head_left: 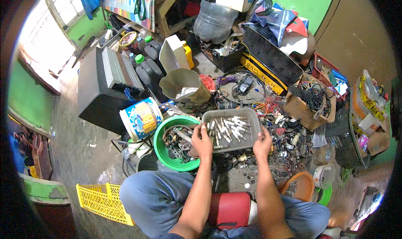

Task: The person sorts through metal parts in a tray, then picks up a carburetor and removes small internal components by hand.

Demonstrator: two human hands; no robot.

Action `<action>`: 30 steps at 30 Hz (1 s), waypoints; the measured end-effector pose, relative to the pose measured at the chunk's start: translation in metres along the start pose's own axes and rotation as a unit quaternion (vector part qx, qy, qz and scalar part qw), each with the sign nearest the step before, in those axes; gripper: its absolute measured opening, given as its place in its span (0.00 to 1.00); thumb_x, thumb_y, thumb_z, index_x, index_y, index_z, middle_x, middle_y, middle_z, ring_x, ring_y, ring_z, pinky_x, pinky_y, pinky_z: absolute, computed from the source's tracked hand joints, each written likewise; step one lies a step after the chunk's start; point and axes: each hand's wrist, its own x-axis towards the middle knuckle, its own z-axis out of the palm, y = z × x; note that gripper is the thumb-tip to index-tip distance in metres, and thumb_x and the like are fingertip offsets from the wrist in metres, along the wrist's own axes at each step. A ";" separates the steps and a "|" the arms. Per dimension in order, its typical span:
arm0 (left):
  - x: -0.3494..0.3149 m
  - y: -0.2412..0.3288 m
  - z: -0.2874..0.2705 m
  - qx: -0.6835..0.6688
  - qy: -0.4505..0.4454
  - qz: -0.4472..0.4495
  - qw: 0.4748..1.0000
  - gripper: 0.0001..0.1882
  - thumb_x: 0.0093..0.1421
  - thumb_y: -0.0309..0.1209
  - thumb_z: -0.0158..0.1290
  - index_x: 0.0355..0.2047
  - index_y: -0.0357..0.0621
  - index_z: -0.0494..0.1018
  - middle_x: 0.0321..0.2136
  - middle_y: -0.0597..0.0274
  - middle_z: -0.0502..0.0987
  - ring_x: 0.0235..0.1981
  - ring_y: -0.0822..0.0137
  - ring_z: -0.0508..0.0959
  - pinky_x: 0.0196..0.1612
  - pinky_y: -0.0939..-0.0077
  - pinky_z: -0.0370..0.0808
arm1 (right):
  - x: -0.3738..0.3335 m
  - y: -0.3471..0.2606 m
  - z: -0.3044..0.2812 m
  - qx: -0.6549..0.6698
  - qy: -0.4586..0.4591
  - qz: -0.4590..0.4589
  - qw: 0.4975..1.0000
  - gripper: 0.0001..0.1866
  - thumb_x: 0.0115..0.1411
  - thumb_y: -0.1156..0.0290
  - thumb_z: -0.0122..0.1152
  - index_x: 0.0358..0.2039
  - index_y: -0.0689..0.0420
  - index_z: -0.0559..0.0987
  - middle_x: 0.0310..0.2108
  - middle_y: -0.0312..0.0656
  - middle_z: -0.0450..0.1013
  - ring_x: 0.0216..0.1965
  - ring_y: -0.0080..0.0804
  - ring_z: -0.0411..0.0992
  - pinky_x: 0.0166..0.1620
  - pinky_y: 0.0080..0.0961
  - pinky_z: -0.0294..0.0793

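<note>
I hold a grey rectangular plastic tray in front of me, above the cluttered floor. My left hand grips its left side, thumb up along the edge. At the opposite side my right hand is closed on the rim. Several slim white-and-metal pieces that look like spark plugs lie loose in the tray, mostly in its middle and left. Close beside my left hand stands a green basin of metal parts. The fingers under the tray are hidden.
Small parts are heaped on the floor to the right. A yellow crate, a white bucket and a large black box stand left. An olive bucket is beyond the tray; an orange bowl sits by my right knee.
</note>
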 end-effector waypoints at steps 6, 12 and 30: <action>0.047 -0.003 0.034 -0.007 -0.044 -0.022 0.999 0.18 0.68 0.39 0.48 0.49 0.39 0.76 0.43 0.47 0.80 0.46 0.55 0.77 0.54 0.64 0.69 | 0.075 -0.010 0.049 -0.002 -0.015 -0.055 0.998 0.24 0.60 0.88 0.46 0.57 0.65 0.73 0.54 0.56 0.74 0.58 0.47 0.71 0.62 0.33 0.64; 0.079 -0.045 0.066 -0.043 -0.130 -0.130 0.982 0.26 0.68 0.46 0.47 0.55 0.36 0.73 0.55 0.43 0.73 0.59 0.54 0.69 0.63 0.65 0.59 | 0.133 0.050 0.081 0.013 -0.130 -0.073 0.989 0.25 0.59 0.83 0.50 0.59 0.65 0.70 0.55 0.59 0.72 0.59 0.51 0.70 0.62 0.36 0.65; -0.048 -0.015 0.063 0.013 -0.103 0.014 0.994 0.19 0.65 0.36 0.53 0.50 0.34 0.75 0.47 0.44 0.79 0.50 0.52 0.78 0.57 0.65 0.69 | 0.053 0.066 -0.095 0.141 -0.010 0.158 0.977 0.18 0.71 0.69 0.48 0.58 0.62 0.72 0.52 0.46 0.75 0.48 0.34 0.76 0.47 0.30 0.78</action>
